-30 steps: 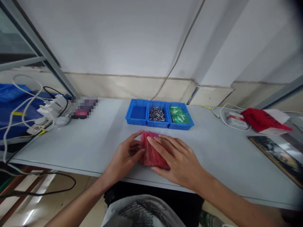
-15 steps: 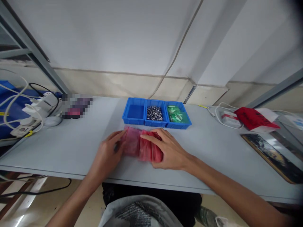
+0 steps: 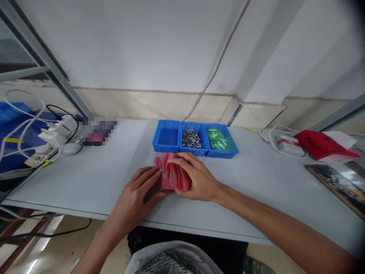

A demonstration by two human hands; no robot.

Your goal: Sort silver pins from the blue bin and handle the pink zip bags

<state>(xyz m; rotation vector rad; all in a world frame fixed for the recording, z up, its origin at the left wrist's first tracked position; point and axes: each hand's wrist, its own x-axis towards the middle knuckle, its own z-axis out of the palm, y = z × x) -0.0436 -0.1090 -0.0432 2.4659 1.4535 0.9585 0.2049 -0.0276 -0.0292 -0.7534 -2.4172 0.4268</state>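
Observation:
A stack of pink-red plastic bags (image 3: 174,177) stands bunched between both hands just above the table's front half. My right hand (image 3: 196,177) wraps round the right side of the stack, thumb across its top. My left hand (image 3: 142,188) closes on the left side of the same bags, its fingertips partly hidden behind them. Beyond the hands stand three joined blue bins: a left bin (image 3: 167,147) with nothing seen in it, a middle one with small metal pins (image 3: 191,139), and a right one with green-and-white packets (image 3: 217,140).
On the left are a power strip (image 3: 40,156) with white plugs and cables, and a white mouse (image 3: 72,148). To the right lie a red packet (image 3: 319,146), a small white box (image 3: 291,145) and a phone (image 3: 339,186). A wall (image 3: 148,45) rises behind the table.
My left hand has brought the bag on the left in against the stack, so the bags are now pressed together. The view has shifted slightly.

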